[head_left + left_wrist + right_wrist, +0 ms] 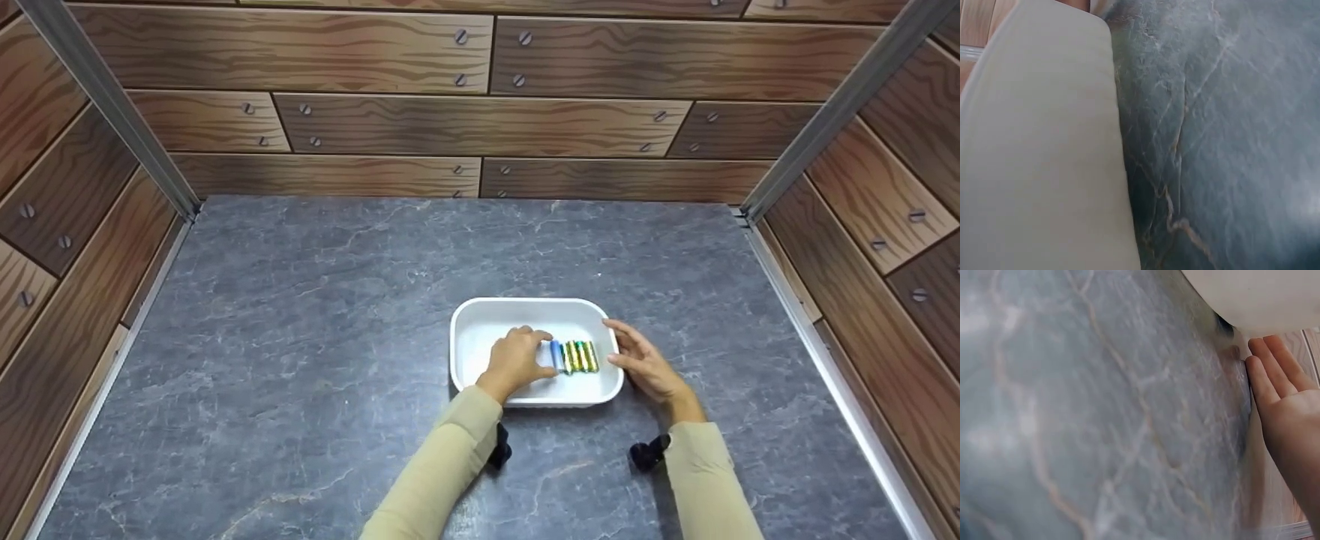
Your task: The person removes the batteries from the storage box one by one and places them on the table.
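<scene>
In the head view a white plastic tray (480, 315) holds a short row of slim cylinders that look like batteries. A blue battery (556, 355) lies at the row's left end, beside several gold and green batteries (581, 356). Reaching in over the tray's front rim, my left hand (517, 360) has its thumb and a finger at the two ends of the blue battery. My right hand (649, 367) rests against the tray's right side, fingertips and thumb at the rim. The right wrist view shows straight fingers (1266, 382) by the tray's underside.
The tray stands on a dark grey marbled tabletop (315, 337). Wood-patterned panels (480, 120) close off the back and both sides, with metal posts at the corners. Beige sleeves cover both forearms, and a black wrist device (646, 454) sits by the right cuff.
</scene>
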A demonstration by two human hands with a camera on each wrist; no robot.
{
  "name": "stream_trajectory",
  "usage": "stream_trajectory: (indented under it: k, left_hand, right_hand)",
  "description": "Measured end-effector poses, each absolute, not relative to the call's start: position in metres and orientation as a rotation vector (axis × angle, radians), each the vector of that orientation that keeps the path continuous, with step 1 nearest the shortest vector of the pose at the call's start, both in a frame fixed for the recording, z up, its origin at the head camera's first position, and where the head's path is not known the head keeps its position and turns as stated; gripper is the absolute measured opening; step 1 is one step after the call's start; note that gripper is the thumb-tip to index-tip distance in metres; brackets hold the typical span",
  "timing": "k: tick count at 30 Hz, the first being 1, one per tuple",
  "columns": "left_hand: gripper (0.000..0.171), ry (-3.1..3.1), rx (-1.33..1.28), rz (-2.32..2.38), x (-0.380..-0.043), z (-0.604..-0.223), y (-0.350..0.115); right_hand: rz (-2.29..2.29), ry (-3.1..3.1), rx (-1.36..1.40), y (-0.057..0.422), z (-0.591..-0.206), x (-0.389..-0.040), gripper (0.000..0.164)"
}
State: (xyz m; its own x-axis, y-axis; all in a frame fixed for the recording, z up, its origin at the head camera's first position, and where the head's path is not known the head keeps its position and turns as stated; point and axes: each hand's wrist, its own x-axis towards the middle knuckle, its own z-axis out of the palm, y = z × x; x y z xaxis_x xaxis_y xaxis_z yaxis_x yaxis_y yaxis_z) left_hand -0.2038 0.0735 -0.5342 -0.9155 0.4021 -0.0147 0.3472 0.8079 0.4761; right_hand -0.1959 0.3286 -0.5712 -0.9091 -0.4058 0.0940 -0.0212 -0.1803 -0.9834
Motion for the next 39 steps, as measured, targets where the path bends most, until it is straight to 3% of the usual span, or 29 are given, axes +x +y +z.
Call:
stream_trajectory:
  k: [10,27,33,39]
  left_hand:
    - [0.066,2.891,0.511,0.565,-0.206,-0.536,0.086]
    - [0.059,2.864,0.493,0.5,-0.211,-0.538,0.101]
    - [0.058,2.836,0.467,0.469,-0.212,-0.534,0.1]
    - [0.058,2.833,0.481,0.466,-0.213,-0.528,0.096]
  right_hand:
    - [-2.166,1.801,-0.419,0.326,-0.572,-0.193,0.058]
    - [-2.167,1.835,-0.12,0.326,-0.563,-0.198,0.062]
    - [-2.146,1.805,-0.103,0.326,-0.562,-0.197,0.066]
    - [-2.173,1.747,-0.156,0.328,-0.563,-0.196,0.059]
